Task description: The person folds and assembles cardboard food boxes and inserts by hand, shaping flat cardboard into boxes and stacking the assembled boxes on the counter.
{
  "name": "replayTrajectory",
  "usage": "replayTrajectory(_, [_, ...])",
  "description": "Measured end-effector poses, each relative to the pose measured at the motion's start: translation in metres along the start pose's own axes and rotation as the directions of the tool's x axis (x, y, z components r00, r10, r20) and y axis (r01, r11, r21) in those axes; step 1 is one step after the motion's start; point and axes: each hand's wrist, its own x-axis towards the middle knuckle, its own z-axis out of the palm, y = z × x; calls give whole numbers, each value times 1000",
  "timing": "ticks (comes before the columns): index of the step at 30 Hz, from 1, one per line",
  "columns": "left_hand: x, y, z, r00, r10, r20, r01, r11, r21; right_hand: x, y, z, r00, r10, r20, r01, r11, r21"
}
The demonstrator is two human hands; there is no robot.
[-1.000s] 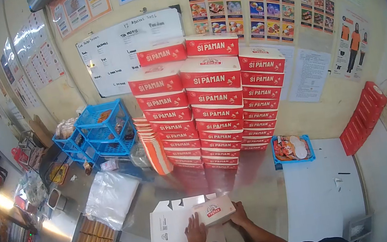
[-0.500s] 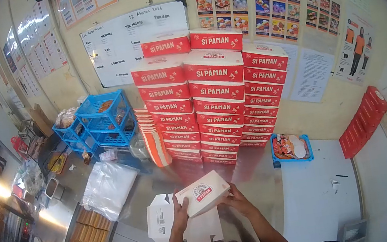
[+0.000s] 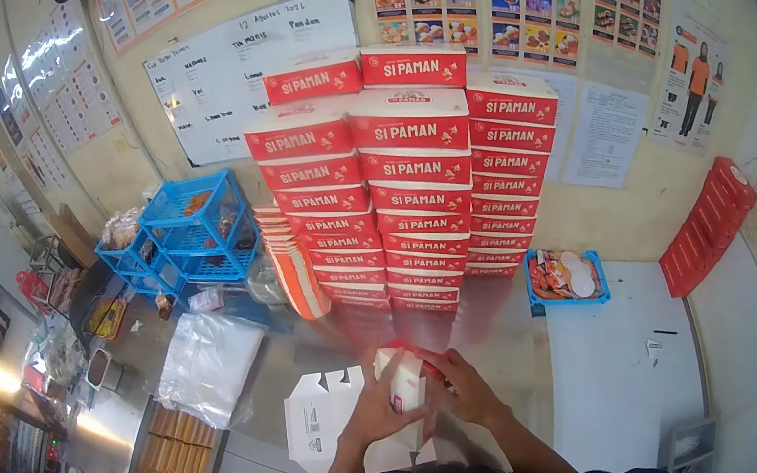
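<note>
Between my two hands is a red and white food box [image 3: 404,383], tilted up and turned so that a red side shows. My left hand [image 3: 378,409] grips its left side, with the fingers spread along the white panel. My right hand [image 3: 463,387] holds the red side from the right; some of its fingertips are hidden. Below and to the left, a flat unfolded carton [image 3: 318,426] lies white side up on the metal table, partly under my left forearm. Behind my hands stand tall stacks of red SI PAMAN boxes [image 3: 414,167].
Flat orange and white cartons [image 3: 296,267] stand left of the stacks. A blue basket [image 3: 567,277] holds packets at the right. Plastic bags [image 3: 211,367], a blue rack [image 3: 199,230] and more red boxes [image 3: 708,224] lie further out. A whiteboard [image 3: 206,85] hangs behind.
The box has turned from lying lid up, its printed top showing, to tilted on edge with a red side in view. My hands have come closer together around it.
</note>
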Motion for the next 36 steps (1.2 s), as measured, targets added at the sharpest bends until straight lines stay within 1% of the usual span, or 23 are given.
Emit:
replayTrajectory(2, [1, -12, 8, 1000, -23, -5, 22, 997, -79, 1, -13, -2, 997, 61, 44, -54, 989, -137])
replayTrajectory(4, [1, -18, 10, 998, 49, -34, -55, 979, -194, -4, -17, -3, 1000, 24, 12, -22, 994, -110])
replayTrajectory(6, [1, -5, 12, 998, 30, -51, -36, 991, -126, -9, -19, -1, 1000, -4, -18, 3, 997, -80])
replayTrajectory(8, [-1, 17, 12, 998, -3, -67, -1, 998, -61, -12, -22, 5, 992, 96, -84, -107, 985, -132])
replayTrajectory(10, [3, 32, 11, 989, -150, -18, 147, 984, -105, -6, -22, 6, 986, 84, -145, -108, 980, -168])
replayTrajectory(12, [5, 40, 19, 997, -69, -17, 68, 996, -54, 0, -20, 8, 976, 74, -205, -116, 972, -204])
replayTrajectory(14, [6, 43, 23, 1000, 22, -16, -22, 1000, -9, 8, -10, 8, 886, -63, -459, 6, 992, -124])
replayTrajectory(16, [7, 43, 22, 972, -65, -227, 0, 961, -276, 14, -4, -2, 849, -1, -529, -16, 999, -28])
replayTrajectory(17, [9, 45, 18, 973, -62, -220, 0, 962, -272, 19, -19, -10, 792, 86, -604, 79, 967, 241])
replayTrajectory(18, [12, 47, 12, 988, -122, -90, 86, 940, -330, 23, -29, -17, 737, 192, -648, 197, 857, 477])
replayTrajectory(20, [16, 55, 2, 958, -215, 189, 276, 870, -407, 21, -35, -34, 782, 133, -609, 170, 895, 414])
replayTrajectory(22, [15, 58, -15, 945, -260, 196, 320, 857, -403, 27, -48, -75, 988, -49, -146, 50, 999, -1])
replayTrajectory(23, [13, 55, -23, 927, -319, 196, 372, 838, -398, 28, -52, -95, 997, 77, -27, -79, 992, -102])
replayTrajectory(24, [9, 42, -24, 925, -309, 220, 374, 842, -390, 32, -45, -109, 991, 15, -133, -32, 992, -126])
replayTrajectory(25, [3, 18, -16, 974, -210, 86, 227, 897, -380, 37, -37, -122, 972, -48, -231, 12, 988, -156])
replayTrajectory(26, [-3, -2, -8, 994, -95, -58, 69, 932, -355, 43, -50, -147, 898, -24, -439, -111, 954, -280])
replayTrajectory(27, [-10, -16, 0, 980, -190, 61, 200, 928, -314, 57, -47, -181, 842, -9, -539, -9, 999, -31])
replayTrajectory(28, [-23, -40, 18, 969, -180, 171, 194, 979, -68, 71, -44, -215, 775, 7, -632, 147, 971, 190])
replayTrajectory(29, [-42, -67, 41, 941, -197, 275, 151, 972, 182, 81, -75, -239, 628, -57, -776, 9, 998, -66])
replayTrajectory(30, [-69, -91, 64, 915, -218, 340, 80, 923, 376, 100, -84, -271, 666, -107, -738, 224, 973, 61])
replayTrajectory(31, [-91, -107, 81, 859, -275, 432, 72, 900, 429, 115, -109, -292, 623, -76, -778, 216, 973, 78])
replayTrajectory(33, [-123, -126, 102, 883, -219, 415, 9, 892, 453, 153, -111, -354, 649, -10, -761, 76, 996, 51])
replayTrajectory(36, [-135, -133, 112, 934, -147, 327, -20, 890, 456, 220, -108, -391, 568, 100, -817, -6, 993, 117])
